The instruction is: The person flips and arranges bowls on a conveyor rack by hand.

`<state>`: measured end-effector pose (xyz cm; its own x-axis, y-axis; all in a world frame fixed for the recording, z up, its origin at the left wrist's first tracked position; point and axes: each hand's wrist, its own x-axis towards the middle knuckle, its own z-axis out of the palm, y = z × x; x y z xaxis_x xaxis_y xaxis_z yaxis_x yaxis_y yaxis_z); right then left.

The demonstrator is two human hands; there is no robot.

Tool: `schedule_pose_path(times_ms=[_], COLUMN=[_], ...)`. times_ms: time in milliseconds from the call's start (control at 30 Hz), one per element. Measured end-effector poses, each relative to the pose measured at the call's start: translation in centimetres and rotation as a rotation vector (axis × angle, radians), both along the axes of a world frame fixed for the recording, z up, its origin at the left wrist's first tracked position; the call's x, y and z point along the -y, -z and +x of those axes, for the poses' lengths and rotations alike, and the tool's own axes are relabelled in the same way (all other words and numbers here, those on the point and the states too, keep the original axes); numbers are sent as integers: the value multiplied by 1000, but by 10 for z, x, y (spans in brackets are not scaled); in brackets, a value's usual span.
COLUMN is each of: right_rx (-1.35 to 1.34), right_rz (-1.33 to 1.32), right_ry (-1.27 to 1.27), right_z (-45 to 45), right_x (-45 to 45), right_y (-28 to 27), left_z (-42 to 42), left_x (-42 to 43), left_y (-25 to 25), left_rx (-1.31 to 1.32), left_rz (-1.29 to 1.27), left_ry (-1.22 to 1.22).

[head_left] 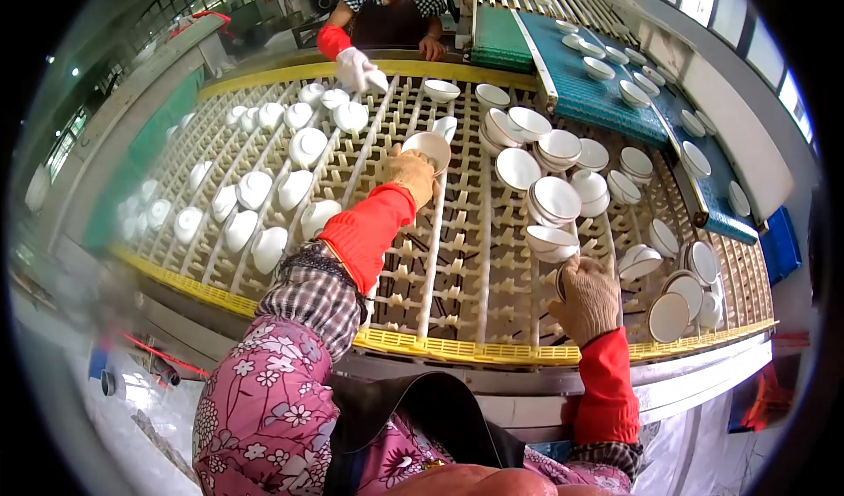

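Gripping a pale bowl (428,149) near its rim, the left hand (411,175) reaches over the middle of the pegged rack (457,259), its gloved fingers closed on the near side and the bowl's inside tipped into view. A small white piece (446,128) sits just beyond that bowl, close to the far side. The right hand (586,292), gloved too, is low over the rack near its yellow front edge (457,348), fingers curled at a dark-edged piece (561,282). The glove hides most of that piece, so I can't tell whether the fingers are clamped on it or just touching.

Right beyond the right hand stands a small pile of bowls (552,241), with more stacks behind it and tilted bowls (668,317) off to the right. Over on the left, white bowls (254,189) lie spread out, many bottom up, and the left forearm in its red sleeve (374,232) crosses in front of part of the rack.

Across the way, a co-worker's white-gloved hand (354,69) is at another bowl (376,80), well apart from both of the person's hands. More bowls sit on the blue-green belt (576,83) at the far right.
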<state>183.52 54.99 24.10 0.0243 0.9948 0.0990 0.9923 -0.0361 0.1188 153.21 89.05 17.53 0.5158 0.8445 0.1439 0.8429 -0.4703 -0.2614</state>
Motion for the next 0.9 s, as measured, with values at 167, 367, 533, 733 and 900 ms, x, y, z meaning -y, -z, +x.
schedule_pose_path(times_ms=[167, 367, 533, 733, 900], right_rx=[-307, -663, -1236, -552, -918], right_rz=[53, -2, -129, 720, 414], right_ry=[94, 279, 145, -822, -642], right_z=[17, 19, -9, -90, -119], right_x=[-1, 9, -25, -146, -193], right_y=[15, -8, -31, -42, -16], left_z=[-26, -117, -193, -228, -238], left_x=[-3, 4, 24, 45, 76], left_y=[-8, -50, -70, -57, -46], left_rx=[379, 1795, 1451, 160, 274], left_rz=[-227, -830, -271, 62, 148], left_ry=[-110, -343, -298, -389, -338])
